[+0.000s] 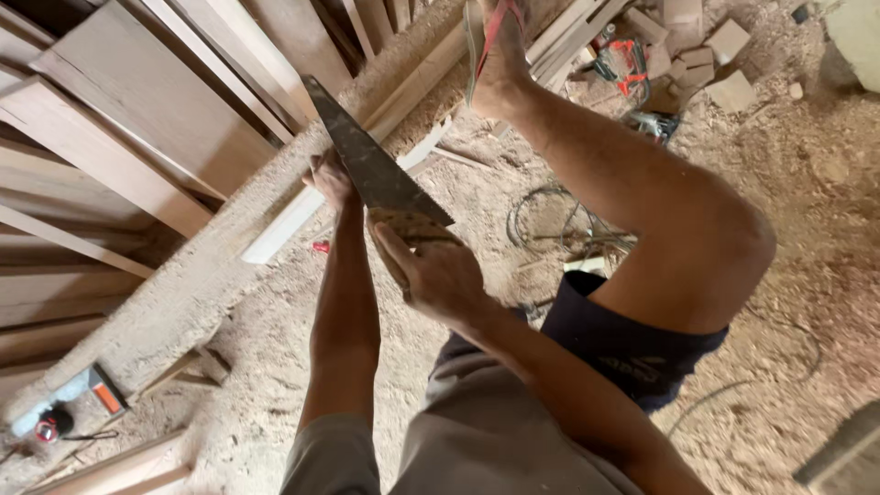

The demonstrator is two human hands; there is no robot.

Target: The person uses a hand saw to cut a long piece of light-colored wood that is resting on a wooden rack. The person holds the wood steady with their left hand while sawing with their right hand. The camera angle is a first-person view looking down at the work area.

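Observation:
A hand saw with a dark, rusty blade (pixel 367 160) and a wooden handle points away from me toward the upper left. My right hand (pixel 431 266) grips the saw handle. My left hand (pixel 332 179) is closed on a long pale wooden strip (pixel 302 206), just left of the blade. My right leg is raised, knee bent, with the foot in a red-strapped sandal (pixel 500 41) pressing on the far end of the strip.
Wide wooden boards (pixel 137 110) lean at the left. Sawdust covers the floor. Wood offcuts (pixel 706 55) and an orange power tool (pixel 628 64) lie at top right, cables (pixel 550 220) at centre, a small orange-and-white tool (pixel 96 390) at lower left.

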